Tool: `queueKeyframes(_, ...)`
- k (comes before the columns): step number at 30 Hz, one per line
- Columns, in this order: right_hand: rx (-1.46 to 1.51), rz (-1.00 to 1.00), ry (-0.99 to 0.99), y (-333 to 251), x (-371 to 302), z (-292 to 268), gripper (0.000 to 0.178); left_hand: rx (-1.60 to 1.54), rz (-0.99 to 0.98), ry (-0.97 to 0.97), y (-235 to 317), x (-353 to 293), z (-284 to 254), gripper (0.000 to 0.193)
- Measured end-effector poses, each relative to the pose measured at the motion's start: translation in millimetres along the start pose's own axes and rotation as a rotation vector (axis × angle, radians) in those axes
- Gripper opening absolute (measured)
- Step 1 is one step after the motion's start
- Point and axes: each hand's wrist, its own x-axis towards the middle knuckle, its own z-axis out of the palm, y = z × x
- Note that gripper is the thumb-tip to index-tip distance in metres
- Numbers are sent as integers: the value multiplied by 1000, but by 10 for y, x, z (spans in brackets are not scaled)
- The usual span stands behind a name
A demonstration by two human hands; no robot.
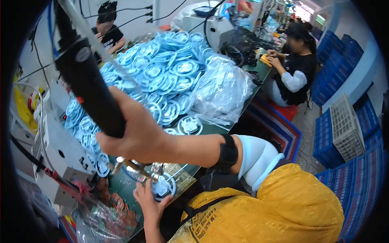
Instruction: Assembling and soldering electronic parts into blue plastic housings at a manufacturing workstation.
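My right hand (139,127) is wrapped round the black grip of a power screwdriver (91,87), which hangs at a slant on the left. Below the hand, the tool's metal end reaches down to a light blue round plastic part (163,187) on the bench; whether the tip touches it I cannot tell. My left hand (148,204) holds that part at its near left edge, with fingers and thumb against the rim. A black band (228,151) circles my right forearm.
A big heap of light blue round parts (162,69) covers the green bench (212,128), beside a clear plastic bag (225,89). Grey machine boxes (54,150) with hoses stand at left. Two people (298,60) (111,36) sit along the bench. Blue crates (326,135) line the right.
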Motion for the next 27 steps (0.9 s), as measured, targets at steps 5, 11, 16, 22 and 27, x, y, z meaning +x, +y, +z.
queueKeyframes(5, 43, 242, 97, 9, -112, -188, 36, 85, 165, -195, 95, 514, 138, 70)
queueKeyframes(11, 3, 154, 67, 147, -114, -94, 37, 92, 83, -194, 157, 470, 76, 74)
queueKeyframes(16, -24, 136, 69, 223, -127, -40, 39, 76, 86, -208, 210, 525, 62, 80)
queueKeyframes(22, -16, 165, 57, 221, -115, 48, 38, 46, -3, -241, 280, 512, -1, 82)
queueKeyframes(27, -72, 130, 47, 235, -101, 74, 36, 31, -23, -253, 267, 504, 4, 81)
